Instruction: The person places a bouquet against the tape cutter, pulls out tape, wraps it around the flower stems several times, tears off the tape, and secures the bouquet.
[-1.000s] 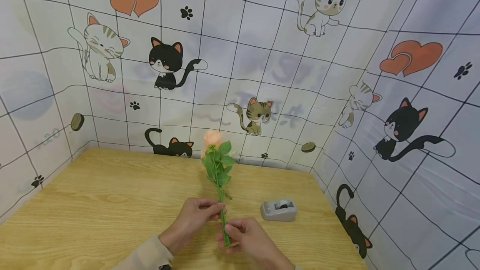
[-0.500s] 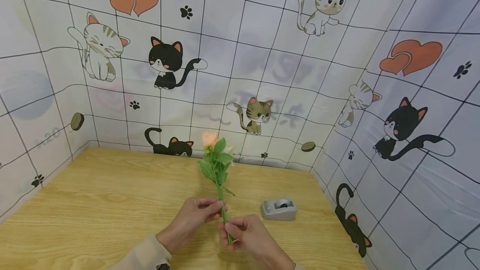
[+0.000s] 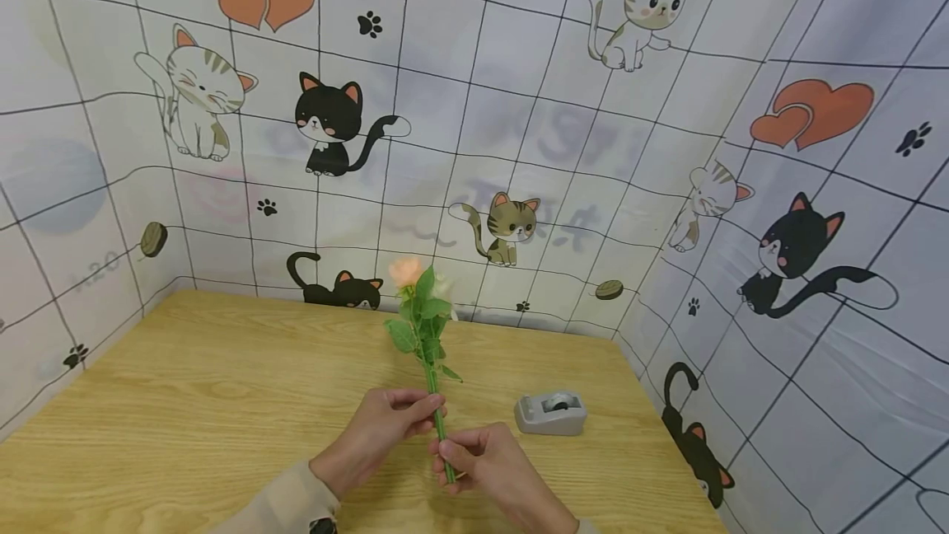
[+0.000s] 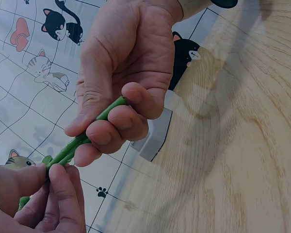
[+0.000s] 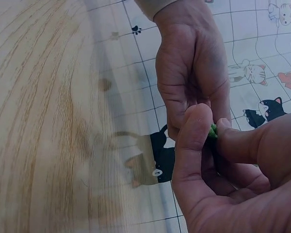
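A peach rose (image 3: 405, 272) leans up from my hands in the head view, with a pale whitish flower (image 3: 442, 291) partly hidden behind its green leaves (image 3: 424, 316). Their green stems (image 3: 432, 377) run together down through both hands. My left hand (image 3: 389, 427) pinches the stems about midway between thumb and fingers. Lower down, my right hand (image 3: 485, 464) grips them close to the cut ends. In the left wrist view the stem end (image 4: 117, 101) lies across the right hand's curled fingers. Only a bit of green stem (image 5: 213, 131) shows in the right wrist view.
A grey tape dispenser (image 3: 551, 414) stands on the wooden table (image 3: 245, 386), to the right of the hands. Cat-printed white sheeting (image 3: 460, 130) rises behind the table and along both sides.
The rose head has swung left and the stems have turned a little, so more of the pale flower shows behind the leaves. Both hands keep their hold in nearly the same place.
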The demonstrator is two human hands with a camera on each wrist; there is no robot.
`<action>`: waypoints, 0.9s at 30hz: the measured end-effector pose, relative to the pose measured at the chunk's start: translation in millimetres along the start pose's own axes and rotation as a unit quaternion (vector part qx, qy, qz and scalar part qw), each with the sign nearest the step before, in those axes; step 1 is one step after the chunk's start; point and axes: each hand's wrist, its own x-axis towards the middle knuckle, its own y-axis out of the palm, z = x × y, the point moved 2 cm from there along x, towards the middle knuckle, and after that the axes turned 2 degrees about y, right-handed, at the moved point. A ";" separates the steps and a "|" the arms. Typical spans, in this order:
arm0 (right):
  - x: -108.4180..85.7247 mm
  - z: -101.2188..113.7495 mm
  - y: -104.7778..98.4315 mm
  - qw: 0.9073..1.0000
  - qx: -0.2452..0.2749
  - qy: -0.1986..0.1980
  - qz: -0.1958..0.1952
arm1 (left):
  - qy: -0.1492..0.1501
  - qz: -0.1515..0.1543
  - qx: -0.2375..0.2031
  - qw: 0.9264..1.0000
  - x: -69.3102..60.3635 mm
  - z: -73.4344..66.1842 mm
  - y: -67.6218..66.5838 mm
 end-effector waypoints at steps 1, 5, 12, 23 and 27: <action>0.2 0.0 0.2 1.000 -0.002 0.000 -0.003 | 0.001 0.002 0.000 1.000 -0.3 -0.6 -0.1; 1.2 -0.5 1.3 1.000 0.000 0.002 -0.012 | 0.003 0.006 -0.001 1.000 -1.4 -2.3 -0.2; 2.1 -0.8 3.9 1.000 -0.009 -0.001 -0.021 | 0.007 -0.007 0.020 1.000 -2.1 -2.7 0.3; 0.8 -2.0 2.9 0.999 -0.017 0.005 -0.042 | 0.020 0.001 0.028 0.999 -1.2 -0.6 2.1; 1.9 -3.7 2.9 0.999 -0.025 0.002 -0.048 | 0.024 0.003 0.026 0.999 -2.1 -0.2 2.5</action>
